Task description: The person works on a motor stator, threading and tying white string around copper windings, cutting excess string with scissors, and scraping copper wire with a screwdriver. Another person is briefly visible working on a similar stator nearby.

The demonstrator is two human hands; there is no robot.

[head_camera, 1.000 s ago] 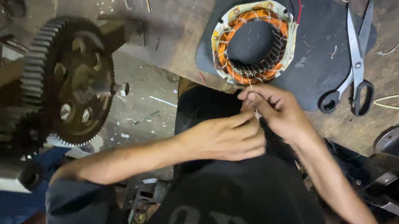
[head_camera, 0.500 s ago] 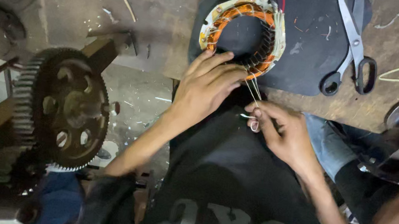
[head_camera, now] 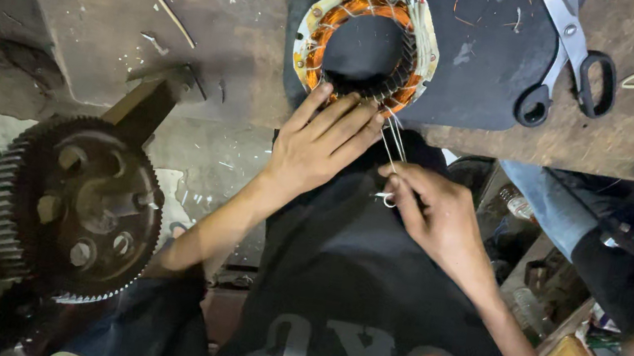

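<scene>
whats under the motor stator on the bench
The motor stator lies on a dark mat, visible through its bore. The left hand covers its near edge; beneath it is hidden.

The left hand [head_camera: 320,144] lies flat, fingertips on the six-o'clock rim of the copper-wound stator ring [head_camera: 367,42]. At its four o'clock the right hand [head_camera: 434,213] pinches thin white strands [head_camera: 393,143] running up to the ring. Scissors [head_camera: 572,58] lie at the ring's three o'clock on the workbench [head_camera: 212,39].

Left hand [head_camera: 320,147] reaching up toward 12 o'clock, palm down, fingers stretched flat and close together, forearm running down toward 7 o'clock, right hand [head_camera: 435,211] just at 4 o'clock of it, fingertips [head_camera: 399,183] pinched together, forearm going toward 5 o'clock.
</scene>
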